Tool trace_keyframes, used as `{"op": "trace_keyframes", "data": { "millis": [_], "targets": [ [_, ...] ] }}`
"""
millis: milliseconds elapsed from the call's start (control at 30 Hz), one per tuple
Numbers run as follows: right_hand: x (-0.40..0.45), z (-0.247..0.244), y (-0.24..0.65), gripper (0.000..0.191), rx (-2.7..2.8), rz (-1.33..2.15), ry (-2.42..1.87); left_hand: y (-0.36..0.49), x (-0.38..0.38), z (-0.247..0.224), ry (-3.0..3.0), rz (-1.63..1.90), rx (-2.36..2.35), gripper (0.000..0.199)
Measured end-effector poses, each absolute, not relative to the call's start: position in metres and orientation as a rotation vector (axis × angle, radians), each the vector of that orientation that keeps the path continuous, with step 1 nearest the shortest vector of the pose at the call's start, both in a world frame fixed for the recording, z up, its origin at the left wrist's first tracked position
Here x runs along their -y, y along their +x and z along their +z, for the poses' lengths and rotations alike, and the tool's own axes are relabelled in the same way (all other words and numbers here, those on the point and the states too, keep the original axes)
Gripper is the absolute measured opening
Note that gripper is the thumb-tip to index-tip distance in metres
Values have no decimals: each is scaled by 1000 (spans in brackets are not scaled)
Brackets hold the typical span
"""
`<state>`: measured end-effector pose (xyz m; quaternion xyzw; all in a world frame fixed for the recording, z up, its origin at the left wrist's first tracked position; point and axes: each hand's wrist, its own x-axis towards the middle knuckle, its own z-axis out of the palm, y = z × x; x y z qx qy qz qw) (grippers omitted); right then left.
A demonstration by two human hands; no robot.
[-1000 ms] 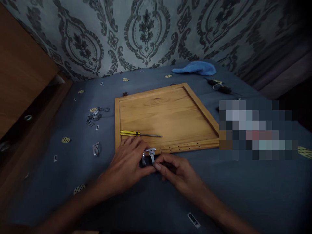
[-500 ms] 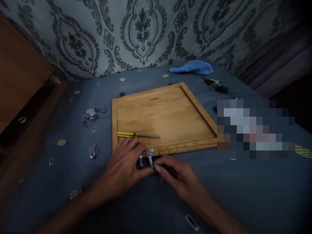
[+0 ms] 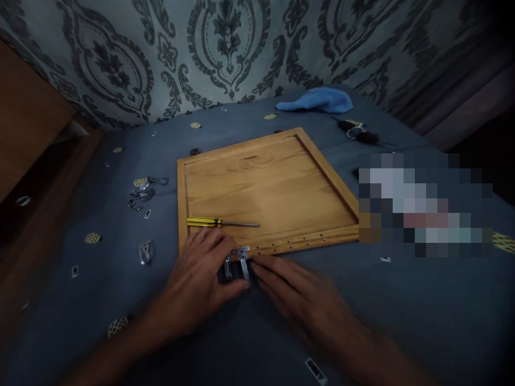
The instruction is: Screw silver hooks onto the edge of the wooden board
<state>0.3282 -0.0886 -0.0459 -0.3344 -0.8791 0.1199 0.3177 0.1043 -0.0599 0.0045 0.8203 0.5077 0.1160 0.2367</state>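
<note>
A wooden panel (image 3: pixel 257 182) with a raised frame lies on the dark blue sheet. Small holes run along its near edge. My left hand (image 3: pixel 201 262) rests over the near left corner. Its index finger and thumb close around a silver metal hook (image 3: pixel 243 262), with a second, partly covered hook (image 3: pixel 228 266) beside it. My right hand (image 3: pixel 298 289) is just right of these hooks, fingertips pressed together at the panel's near edge; whatever they pinch is hidden. A yellow-handled screwdriver (image 3: pixel 221 222) lies on the panel above my left hand.
Left of the panel lie a single silver hook (image 3: pixel 145 252) and a heap of metal hooks (image 3: pixel 142 194). A blue cloth (image 3: pixel 319 101) is at the back, with a dark object with a ring (image 3: pixel 358 132) nearer. Something pixelated (image 3: pixel 418 198) covers the right side.
My right fingers have flattened and drawn together beside the hook. The left hand keeps its grip. The whole view has shifted slightly.
</note>
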Motion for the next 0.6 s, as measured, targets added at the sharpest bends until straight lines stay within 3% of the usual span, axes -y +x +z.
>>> {"op": "trace_keyframes", "data": {
  "millis": [600],
  "targets": [
    [86,-50,327,53,2377,284,-925,107,60,10,2221,305,-1395,29]
  ]
}}
